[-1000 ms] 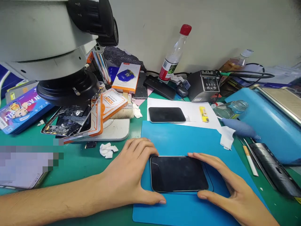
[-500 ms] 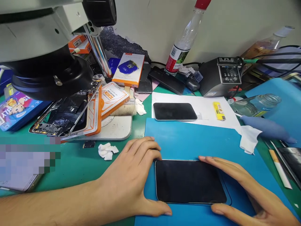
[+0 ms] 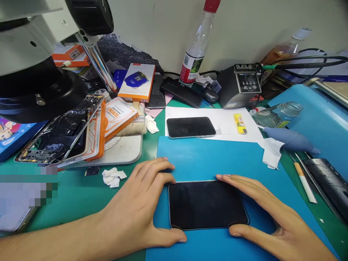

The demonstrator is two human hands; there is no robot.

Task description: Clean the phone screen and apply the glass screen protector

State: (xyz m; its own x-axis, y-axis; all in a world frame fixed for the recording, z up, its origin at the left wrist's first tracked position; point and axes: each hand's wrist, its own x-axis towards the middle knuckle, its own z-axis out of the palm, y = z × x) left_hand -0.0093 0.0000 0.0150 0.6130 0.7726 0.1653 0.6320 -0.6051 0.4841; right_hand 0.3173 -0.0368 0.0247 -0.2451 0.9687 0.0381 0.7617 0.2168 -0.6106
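Note:
A smartphone (image 3: 206,204) with a dark screen lies flat and lengthwise on a blue work mat (image 3: 212,159). My left hand (image 3: 141,203) spans its left end, index fingertip at the far left corner and thumb along the near edge. Around the right end curves my right hand (image 3: 266,214); its fingertips touch the far edge and its thumb presses at the near right corner. The palm side of my right hand is partly hidden.
Behind the mat, a second phone (image 3: 190,127) and a yellow lighter (image 3: 240,124) lie on white paper. A microscope (image 3: 40,87) overhangs an opened phone (image 3: 59,132) and boxes at left. At right are a blue air blower (image 3: 290,139), a cigarette (image 3: 305,182) and tweezers.
The dark rim that stuck out past the phone's right end now sits almost flush with the screen. Both hands stay around the phone. The whole view has shifted a little to the right.

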